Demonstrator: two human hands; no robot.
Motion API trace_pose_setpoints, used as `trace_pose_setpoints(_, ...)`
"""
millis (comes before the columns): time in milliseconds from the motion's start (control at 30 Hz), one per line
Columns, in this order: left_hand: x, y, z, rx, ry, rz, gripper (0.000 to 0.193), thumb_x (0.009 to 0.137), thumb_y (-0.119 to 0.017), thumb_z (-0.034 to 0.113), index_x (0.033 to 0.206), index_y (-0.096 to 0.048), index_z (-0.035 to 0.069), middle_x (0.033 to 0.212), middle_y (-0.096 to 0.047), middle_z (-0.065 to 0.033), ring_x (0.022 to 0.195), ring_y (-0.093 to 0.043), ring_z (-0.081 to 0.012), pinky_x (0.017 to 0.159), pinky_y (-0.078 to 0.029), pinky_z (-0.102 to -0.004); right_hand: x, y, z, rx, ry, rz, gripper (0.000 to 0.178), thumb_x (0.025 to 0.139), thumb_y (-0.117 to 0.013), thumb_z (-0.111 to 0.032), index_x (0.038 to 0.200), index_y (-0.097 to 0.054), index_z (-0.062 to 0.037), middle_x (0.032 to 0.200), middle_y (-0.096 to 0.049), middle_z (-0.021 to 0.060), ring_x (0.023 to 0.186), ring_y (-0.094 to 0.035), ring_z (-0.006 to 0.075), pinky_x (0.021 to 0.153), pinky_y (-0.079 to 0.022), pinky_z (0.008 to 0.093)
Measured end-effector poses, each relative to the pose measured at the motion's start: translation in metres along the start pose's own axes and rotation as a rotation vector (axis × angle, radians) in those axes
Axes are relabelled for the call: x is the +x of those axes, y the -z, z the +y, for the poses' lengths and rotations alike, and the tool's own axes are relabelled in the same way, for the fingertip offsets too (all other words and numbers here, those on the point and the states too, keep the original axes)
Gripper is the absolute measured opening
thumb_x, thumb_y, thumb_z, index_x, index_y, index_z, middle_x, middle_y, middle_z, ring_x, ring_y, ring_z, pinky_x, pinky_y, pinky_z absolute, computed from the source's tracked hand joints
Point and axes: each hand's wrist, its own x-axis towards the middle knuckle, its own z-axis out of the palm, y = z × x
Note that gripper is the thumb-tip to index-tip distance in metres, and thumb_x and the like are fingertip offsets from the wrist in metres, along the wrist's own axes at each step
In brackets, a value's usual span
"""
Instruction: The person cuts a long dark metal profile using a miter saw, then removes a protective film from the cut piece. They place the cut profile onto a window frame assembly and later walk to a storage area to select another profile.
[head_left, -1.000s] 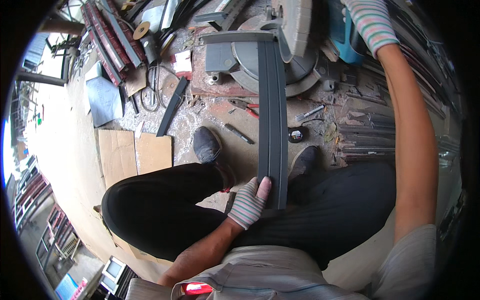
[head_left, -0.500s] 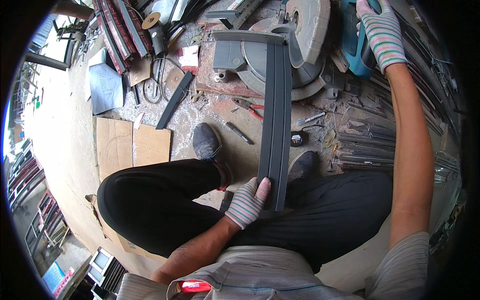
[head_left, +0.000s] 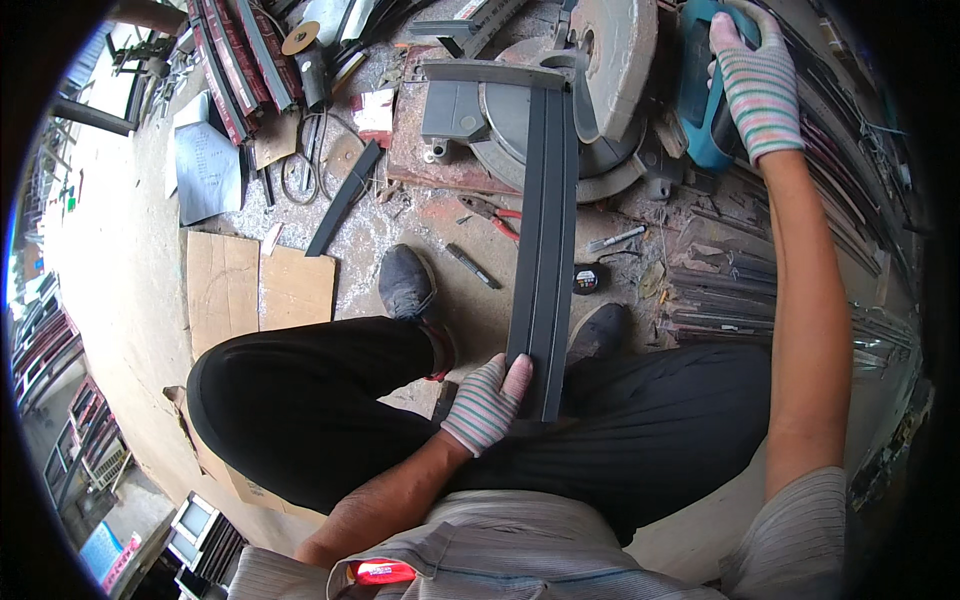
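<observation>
Your left hand [head_left: 487, 402], gloved, grips the near end of the profile [head_left: 547, 240], thumb on its left edge. The profile is a long grey channelled strip. It runs from your lap straight away from you, and its far end lies on the saw base [head_left: 520, 120] against the fence [head_left: 490, 72].

Your right hand [head_left: 757, 85], gloved, is clenched on the blue saw handle [head_left: 700, 90] at the far right. The disc [head_left: 610, 50] stands raised just right of the profile's far end; whether it touches the strip cannot be told.

Floor [head_left: 120, 270] room: left of the profile lie pliers [head_left: 492, 213] and a short bar [head_left: 470, 265], both apart from its edge. Right of it, a tape measure [head_left: 590, 279] sits just beside the edge, with a marker [head_left: 617, 238] near it. Your shoes [head_left: 406, 283] flank the strip, one on each side. Cardboard sheets [head_left: 260, 290] lie well apart at the left. Metal lengths [head_left: 720, 300] crowd the right side.
</observation>
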Motion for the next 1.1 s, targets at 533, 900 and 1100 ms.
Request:
trace_pose_setpoints(533, -0.001, 0.003, 0.004, 0.049, -0.029, 0.026, 0.046, 0.105, -0.049, 0.04, 0.099, -0.063, -0.004, 0.07, -0.061, -0.0065, 0.064, -0.057, -0.0137, 0.061, -0.048, -0.0308, -0.017, 0.014, 0.034, -0.064, 0.103, -0.091, 0.035, 0.097, -0.066, -0.027, 0.128, -0.058, -0.0123, 0.08, -0.059, -0.0007, 0.063, -0.056, 0.0067, 0.057, -0.052, 0.0229)
trace_pose_setpoints(900, -0.002, 0.002, 0.003, 0.027, -0.058, 0.035, 0.047, 0.106, -0.048, 0.04, 0.101, -0.062, -0.005, 0.071, -0.062, -0.0072, 0.064, -0.057, -0.014, 0.062, -0.048, -0.0314, -0.021, 0.014, 0.034, -0.071, 0.111, -0.091, 0.035, 0.098, -0.065, -0.026, 0.129, -0.057, -0.0116, 0.08, -0.059, -0.0005, 0.063, -0.056, 0.0063, 0.057, -0.051, 0.0223)
trace_pose_setpoints(1100, 0.0, 0.0, -0.005, 0.001, -0.074, 0.041, 0.047, 0.106, -0.048, 0.04, 0.103, -0.062, -0.005, 0.072, -0.061, -0.0065, 0.066, -0.056, -0.0129, 0.063, -0.048, -0.0306, -0.021, 0.013, 0.035, -0.072, 0.115, -0.089, 0.035, 0.098, -0.065, -0.025, 0.129, -0.057, -0.0112, 0.08, -0.059, -0.0005, 0.063, -0.056, 0.0062, 0.057, -0.051, 0.022)
